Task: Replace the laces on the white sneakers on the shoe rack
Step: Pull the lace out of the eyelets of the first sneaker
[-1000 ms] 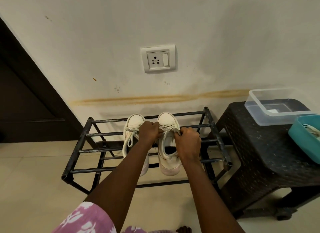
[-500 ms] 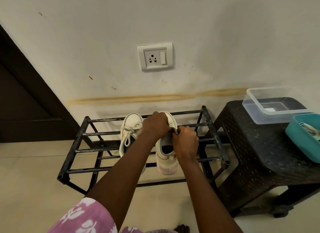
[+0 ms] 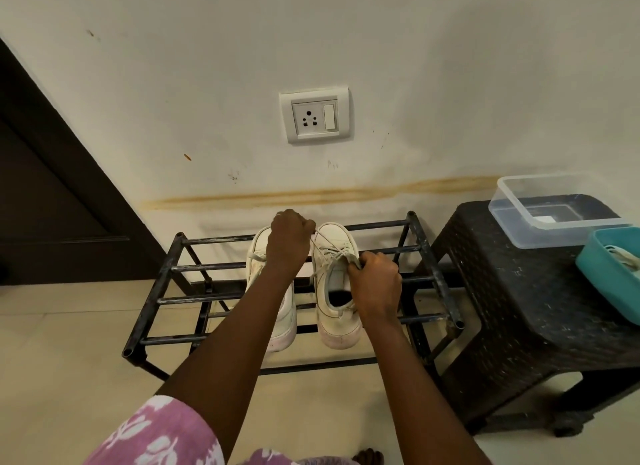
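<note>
Two white sneakers stand side by side on a black metal shoe rack (image 3: 429, 257), toes toward the wall. My left hand (image 3: 289, 241) is raised over the toe end of the left sneaker (image 3: 258, 257) and pinches a strand of the right sneaker's white lace (image 3: 329, 246), which runs taut from the fist down to the eyelets. My right hand (image 3: 375, 281) grips the right sneaker (image 3: 337, 322) at its right side by the upper eyelets. My left forearm hides most of the left sneaker.
A black plastic stool (image 3: 512, 309) stands right of the rack. On it sit a clear plastic box (image 3: 540, 232) and a teal tub (image 3: 602, 274) holding pale laces. A dark door (image 3: 52, 205) is at left, a wall socket (image 3: 314, 118) above.
My left hand has moved up and away toward the wall, drawing a lace strand out taut. My right hand stays at the right sneaker's side.
</note>
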### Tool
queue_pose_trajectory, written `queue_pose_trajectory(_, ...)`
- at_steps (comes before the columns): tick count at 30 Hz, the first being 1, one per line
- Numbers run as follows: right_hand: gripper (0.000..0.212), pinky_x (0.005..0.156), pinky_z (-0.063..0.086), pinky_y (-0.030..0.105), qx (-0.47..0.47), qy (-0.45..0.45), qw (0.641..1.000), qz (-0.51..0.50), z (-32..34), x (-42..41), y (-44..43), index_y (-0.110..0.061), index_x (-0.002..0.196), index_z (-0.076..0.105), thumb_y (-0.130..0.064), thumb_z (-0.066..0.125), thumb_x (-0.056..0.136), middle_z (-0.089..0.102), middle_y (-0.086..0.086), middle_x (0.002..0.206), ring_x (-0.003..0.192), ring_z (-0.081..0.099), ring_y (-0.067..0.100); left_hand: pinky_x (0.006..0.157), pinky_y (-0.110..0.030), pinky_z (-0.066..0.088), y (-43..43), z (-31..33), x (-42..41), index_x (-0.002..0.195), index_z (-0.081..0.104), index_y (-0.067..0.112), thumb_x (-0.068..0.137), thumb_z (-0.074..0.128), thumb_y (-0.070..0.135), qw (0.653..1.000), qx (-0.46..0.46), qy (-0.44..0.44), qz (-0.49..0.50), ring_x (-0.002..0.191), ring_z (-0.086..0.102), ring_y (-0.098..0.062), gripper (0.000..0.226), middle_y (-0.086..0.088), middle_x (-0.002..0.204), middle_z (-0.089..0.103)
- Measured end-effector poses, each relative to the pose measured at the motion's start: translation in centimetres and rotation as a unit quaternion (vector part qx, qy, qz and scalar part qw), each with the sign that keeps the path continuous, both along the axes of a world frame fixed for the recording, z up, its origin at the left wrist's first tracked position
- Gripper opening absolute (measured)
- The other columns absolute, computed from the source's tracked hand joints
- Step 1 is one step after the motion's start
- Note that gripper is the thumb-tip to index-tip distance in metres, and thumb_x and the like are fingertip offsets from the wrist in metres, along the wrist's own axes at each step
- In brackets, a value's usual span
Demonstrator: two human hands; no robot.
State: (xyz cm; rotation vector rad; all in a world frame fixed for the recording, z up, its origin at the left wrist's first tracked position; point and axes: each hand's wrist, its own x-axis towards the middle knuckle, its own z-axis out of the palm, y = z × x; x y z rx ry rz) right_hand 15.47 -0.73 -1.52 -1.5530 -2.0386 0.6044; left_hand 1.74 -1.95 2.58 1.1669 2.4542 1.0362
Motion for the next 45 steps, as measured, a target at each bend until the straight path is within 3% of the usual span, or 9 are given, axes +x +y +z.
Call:
queue_pose_trajectory(3, 0.03, 0.075, 0.048, 0.025, 0.0, -0.003, 1.0, 0.001, 0.0, -0.1, 0.0, -0.006, 0.109, 0.067, -0.029, 0.055, 0.093, 0.065, 0.009, 0.104, 0.091, 0.063, 0.019, 0.075, -0.04, 0.042, -0.5, 0.0, -0.2, 0.069, 0.057, -0.005, 0.093, 0.045, 0.005, 0.998, 0.018, -0.02, 0.052, 0.084, 0.045, -0.042, 0.028, -0.016, 0.067, 0.047)
queue_pose_trajectory(8, 0.029, 0.076, 0.05, 0.027, -0.007, -0.004, 1.0, -0.001, 0.0, -0.1, 0.2, -0.006, 0.108, 0.066, -0.029, 0.055, 0.093, 0.064, 0.009, 0.104, 0.091, 0.062, 0.02, 0.101, -0.035, 0.036, -0.1, -0.7, 1.2, 0.111, 0.063, 0.003, 0.09, 0.05, 0.017, 0.998, -0.05, 0.027, -0.034, 0.116, 0.052, -0.031, 0.029, -0.019, 0.124, 0.057)
queue_pose_trajectory(11, 0.027, 0.076, 0.049, 0.024, -0.007, -0.002, 1.0, 0.0, 0.0, -0.2, 0.2, -0.007, 0.11, 0.065, -0.026, 0.055, 0.094, 0.064, 0.008, 0.106, 0.093, 0.063, 0.019, 0.101, -0.038, 0.038, 0.2, -0.5, 2.2, 0.102, 0.073, 0.013, 0.082, 0.044, 0.039, 0.975, -0.123, 0.092, -0.161, 0.106, 0.059, -0.028, 0.044, -0.01, 0.11, 0.068)
queue_pose_trajectory(15, 0.027, 0.077, 0.051, 0.024, -0.01, 0.008, 1.0, -0.003, -0.1, -0.3, 0.2, -0.007, 0.111, 0.065, -0.026, 0.056, 0.093, 0.064, 0.008, 0.107, 0.095, 0.064, 0.019, 0.115, -0.049, 0.013, 0.6, -0.4, 2.4, 0.106, 0.072, 0.021, 0.09, 0.053, 0.039, 0.94, -0.211, 0.188, -0.189, 0.115, 0.053, -0.022, 0.03, -0.001, 0.115, 0.065)
queue_pose_trajectory(28, 0.028, 0.069, 0.041, 0.023, -0.007, 0.008, 1.0, -0.008, -0.1, -0.1, 0.0, -0.005, 0.105, 0.067, -0.028, 0.056, 0.093, 0.064, 0.01, 0.101, 0.089, 0.062, 0.021, 0.114, -0.047, 0.014, -0.1, -0.4, 0.2, 0.105, 0.059, 0.008, 0.092, 0.051, 0.024, 0.969, -0.13, 0.192, -0.082, 0.106, 0.057, -0.025, 0.022, -0.008, 0.11, 0.06)
queue_pose_trajectory(33, 0.027, 0.072, 0.046, 0.026, 0.0, 0.002, 1.0, -0.005, 0.0, 0.0, -0.2, -0.006, 0.106, 0.067, -0.027, 0.056, 0.093, 0.064, 0.01, 0.101, 0.089, 0.062, 0.021, 0.099, -0.044, 0.033, -1.3, 0.1, -1.6, 0.105, 0.053, -0.001, 0.094, 0.046, 0.014, 0.985, -0.025, 0.167, 0.047, 0.103, 0.053, -0.033, 0.019, -0.018, 0.107, 0.057)
queue_pose_trajectory(36, 0.027, 0.074, 0.048, 0.027, 0.0, -0.001, 1.0, -0.006, 0.1, 0.0, -0.1, -0.006, 0.108, 0.066, -0.026, 0.056, 0.093, 0.064, 0.009, 0.103, 0.09, 0.062, 0.021, 0.09, -0.037, 0.035, -1.3, 0.2, -1.2, 0.109, 0.054, -0.007, 0.092, 0.049, 0.004, 0.994, -0.017, 0.11, 0.002, 0.109, 0.049, -0.036, 0.021, -0.022, 0.114, 0.053)
queue_pose_trajectory(41, 0.028, 0.074, 0.047, 0.025, -0.003, -0.006, 1.0, -0.004, 0.2, -0.1, 0.0, -0.007, 0.109, 0.065, -0.027, 0.055, 0.094, 0.063, 0.009, 0.104, 0.091, 0.061, 0.02, 0.1, -0.03, 0.04, -0.6, -0.4, 0.8, 0.116, 0.065, 0.006, 0.079, 0.063, 0.015, 0.981, -0.05, 0.062, -0.179, 0.116, 0.055, -0.023, 0.038, -0.009, 0.125, 0.061)
queue_pose_trajectory(45, 0.027, 0.077, 0.05, 0.026, -0.004, -0.009, 1.0, -0.004, 0.2, -0.1, 0.0, -0.007, 0.112, 0.064, -0.024, 0.053, 0.095, 0.063, 0.009, 0.106, 0.093, 0.062, 0.02, 0.113, -0.043, 0.017, 0.5, -1.1, 2.3, 0.105, 0.073, 0.015, 0.083, 0.06, 0.034, 0.947, -0.15, 0.17, -0.228, 0.117, 0.053, -0.021, 0.031, -0.002, 0.119, 0.065)
